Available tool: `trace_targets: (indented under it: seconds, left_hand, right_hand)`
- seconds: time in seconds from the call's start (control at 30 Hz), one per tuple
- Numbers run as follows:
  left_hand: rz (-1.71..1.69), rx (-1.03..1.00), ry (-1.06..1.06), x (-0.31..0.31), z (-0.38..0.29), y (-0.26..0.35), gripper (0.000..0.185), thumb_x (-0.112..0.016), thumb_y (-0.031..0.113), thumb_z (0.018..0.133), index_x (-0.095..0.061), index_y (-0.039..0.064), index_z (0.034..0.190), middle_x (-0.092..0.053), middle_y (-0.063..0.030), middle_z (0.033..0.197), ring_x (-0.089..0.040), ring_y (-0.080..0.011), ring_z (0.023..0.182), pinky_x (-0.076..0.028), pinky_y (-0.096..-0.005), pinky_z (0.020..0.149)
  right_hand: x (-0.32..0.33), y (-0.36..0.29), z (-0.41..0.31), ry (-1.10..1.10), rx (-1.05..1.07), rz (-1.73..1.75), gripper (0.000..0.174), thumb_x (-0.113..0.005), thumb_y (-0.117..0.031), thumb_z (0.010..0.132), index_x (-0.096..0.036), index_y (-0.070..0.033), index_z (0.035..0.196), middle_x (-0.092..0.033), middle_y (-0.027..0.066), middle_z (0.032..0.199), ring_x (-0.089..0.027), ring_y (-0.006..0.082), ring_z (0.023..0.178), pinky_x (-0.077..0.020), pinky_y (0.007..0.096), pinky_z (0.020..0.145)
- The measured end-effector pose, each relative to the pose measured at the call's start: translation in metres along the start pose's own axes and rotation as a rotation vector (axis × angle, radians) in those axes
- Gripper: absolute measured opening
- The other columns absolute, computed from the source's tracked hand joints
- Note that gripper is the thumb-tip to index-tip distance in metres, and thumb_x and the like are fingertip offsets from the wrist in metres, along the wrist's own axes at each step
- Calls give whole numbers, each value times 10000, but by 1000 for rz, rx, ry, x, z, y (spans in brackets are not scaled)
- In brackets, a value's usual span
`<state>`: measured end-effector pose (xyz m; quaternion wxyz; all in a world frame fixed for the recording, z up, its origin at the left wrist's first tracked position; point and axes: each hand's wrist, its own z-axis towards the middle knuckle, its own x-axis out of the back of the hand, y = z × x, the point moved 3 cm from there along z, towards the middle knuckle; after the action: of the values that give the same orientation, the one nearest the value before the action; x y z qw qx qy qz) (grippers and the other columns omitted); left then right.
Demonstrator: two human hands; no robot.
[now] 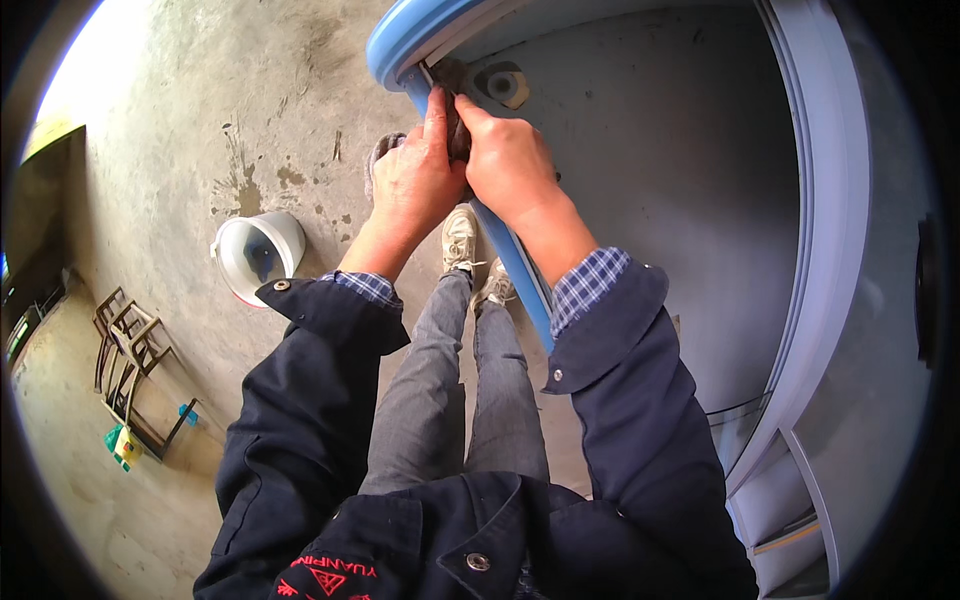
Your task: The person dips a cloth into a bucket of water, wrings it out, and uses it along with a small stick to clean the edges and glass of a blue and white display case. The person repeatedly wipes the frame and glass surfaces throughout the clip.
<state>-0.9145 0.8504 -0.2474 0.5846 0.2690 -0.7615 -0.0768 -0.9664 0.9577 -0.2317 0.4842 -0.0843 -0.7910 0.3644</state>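
Note:
At the upper middle, my left hand (416,172) and my right hand (517,169) press together on a dark grey cloth (455,139). Part of the cloth bulges out beyond my left hand. Both index fingers point up along it, against the grooved blue side rail (534,296) of a large cabinet-like frame. The fingertips are close to the corner under its rounded light-blue end (394,49). My hands hide the part of the rail beneath them.
A white plastic bucket (289,232) stands left on the stained concrete floor (172,112). Wooden chairs (139,330) and a yellow-green container (127,446) are farther left. A pale curved rail (825,187) borders the cabinet's dark interior on the right. My shoes (459,236) stand beside the blue rail.

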Motion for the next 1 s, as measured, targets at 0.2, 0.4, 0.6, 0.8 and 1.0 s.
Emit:
trace_targets:
  seconds: [0.2,0.4,0.6,0.8,1.0]
  left_hand:
    - [106,54,-45,5,0,7,826,-587,161,733,-245,68,1480,-657,-216,922,-656,-388,758,-517,-479,666]
    - [64,73,-13,0,0,7,795,-596,193,775,-251,94,1484,-661,-208,953,-663,-381,787,-518,-475,677]
    - [46,8,62,-2,0,4,838,-638,209,753,-246,29,1471,-649,-209,834,-656,-373,678,-522,-479,612]
    - [53,-23,52,-3,-2,0,863,-649,195,734,-237,38,1476,-646,-213,859,-655,-377,687,-523,-479,618]
    - [22,-19,101,-6,-4,0,834,-646,208,752,-258,57,1474,-646,-203,850,-655,-366,672,-519,-471,596]
  right_hand:
    - [11,12,-25,198,-68,125,394,-555,-28,835,-605,-64,1224,-652,245,813,-658,395,760,-530,445,687]
    - [-7,20,-12,164,-123,365,349,-560,-27,866,-614,-39,1210,-662,239,877,-690,337,769,-538,405,693]
    - [-14,8,-9,237,-26,223,354,-532,-58,852,-631,-72,1192,-654,242,790,-663,394,750,-537,462,692]
    - [2,16,-12,349,-108,281,359,-535,-7,872,-619,-55,1218,-650,163,711,-623,169,573,-517,318,617]
    - [-13,11,-8,250,-73,360,361,-531,-27,843,-621,-47,1192,-650,259,841,-658,401,792,-537,456,712]
